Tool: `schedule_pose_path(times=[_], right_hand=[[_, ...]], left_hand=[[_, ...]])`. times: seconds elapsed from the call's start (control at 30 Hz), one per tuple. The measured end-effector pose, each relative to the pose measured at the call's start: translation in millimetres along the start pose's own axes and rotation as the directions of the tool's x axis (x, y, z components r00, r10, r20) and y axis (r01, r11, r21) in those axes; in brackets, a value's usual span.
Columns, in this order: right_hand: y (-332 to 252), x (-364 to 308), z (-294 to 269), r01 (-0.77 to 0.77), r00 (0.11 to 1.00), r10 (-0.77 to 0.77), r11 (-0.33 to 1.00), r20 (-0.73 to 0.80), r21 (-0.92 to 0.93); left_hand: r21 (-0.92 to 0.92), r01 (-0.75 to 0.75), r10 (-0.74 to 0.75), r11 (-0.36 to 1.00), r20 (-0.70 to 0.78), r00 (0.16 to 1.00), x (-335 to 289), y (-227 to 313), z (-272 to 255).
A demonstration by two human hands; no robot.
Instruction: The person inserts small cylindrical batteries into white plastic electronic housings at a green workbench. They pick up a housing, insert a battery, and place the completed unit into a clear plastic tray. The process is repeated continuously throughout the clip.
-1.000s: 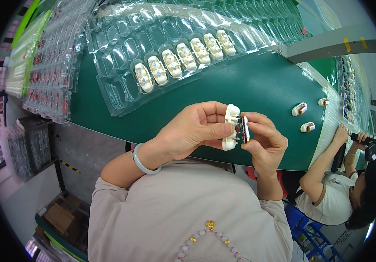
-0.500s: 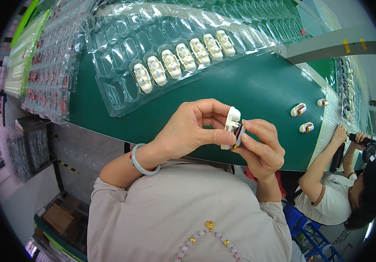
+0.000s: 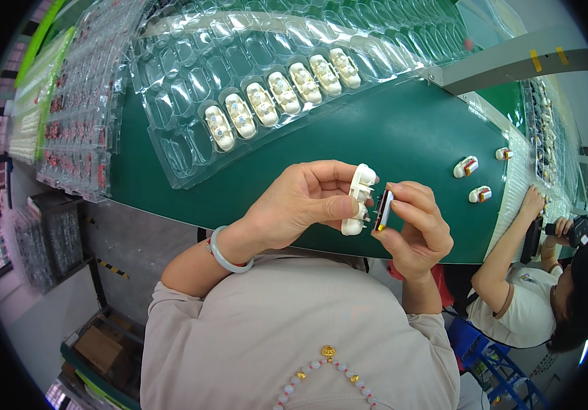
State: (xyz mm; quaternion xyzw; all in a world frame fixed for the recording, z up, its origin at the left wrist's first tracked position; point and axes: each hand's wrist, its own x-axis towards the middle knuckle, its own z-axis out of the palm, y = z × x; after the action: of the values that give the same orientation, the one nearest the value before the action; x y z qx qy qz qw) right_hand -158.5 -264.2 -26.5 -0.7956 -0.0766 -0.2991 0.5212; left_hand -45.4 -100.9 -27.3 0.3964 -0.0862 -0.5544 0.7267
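Note:
Over the near edge of the green table, my left hand [image 3: 311, 201] grips a white plastic housing [image 3: 361, 183] between thumb and fingers. The housing stands upright, with small posts on its side toward the right. Just beside it, my right hand [image 3: 418, 231] pinches a small flat module [image 3: 383, 210], dark on one face and light on the other, with a yellow bit at its lower end. A narrow gap shows between module and housing. Farther away, several white housings [image 3: 262, 104] lie in a row in a clear blister tray [image 3: 191, 164].
Three white units with red and dark parts [image 3: 467, 167] lie on the green table [image 3: 403, 137] at right. Stacked clear trays [image 3: 75, 116] stand at left. A grey metal beam [image 3: 499, 74] crosses the far right. A co-worker [image 3: 519, 294] at the right holds a black device.
My right hand has drawn the module slightly right, away from the housing, and the gap between them has opened. The housing in my left hand has turned a little, showing its posts.

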Motion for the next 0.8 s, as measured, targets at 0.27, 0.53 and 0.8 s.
schedule_pose_path(times=[0.27,0.53,0.8], right_hand=[[-4.1,3.0,1.0,0.045,0.998,-0.042,0.997,0.057,-0.064],[-1.3,-11.0,1.3,-0.179,0.978,0.202,0.943,-0.056,0.280],[-1.1,-10.8,3.5,-0.197,0.973,0.226,0.922,-0.052,0.335]], left_hand=[[-0.007,0.022,-0.022,1.000,0.000,1.000,0.1,-0.7,0.6],[-0.017,0.043,-0.042,0.999,0.024,0.999,1.2,0.3,6.4],[-0.043,0.056,-0.055,0.997,0.031,0.998,0.2,0.5,7.0]])
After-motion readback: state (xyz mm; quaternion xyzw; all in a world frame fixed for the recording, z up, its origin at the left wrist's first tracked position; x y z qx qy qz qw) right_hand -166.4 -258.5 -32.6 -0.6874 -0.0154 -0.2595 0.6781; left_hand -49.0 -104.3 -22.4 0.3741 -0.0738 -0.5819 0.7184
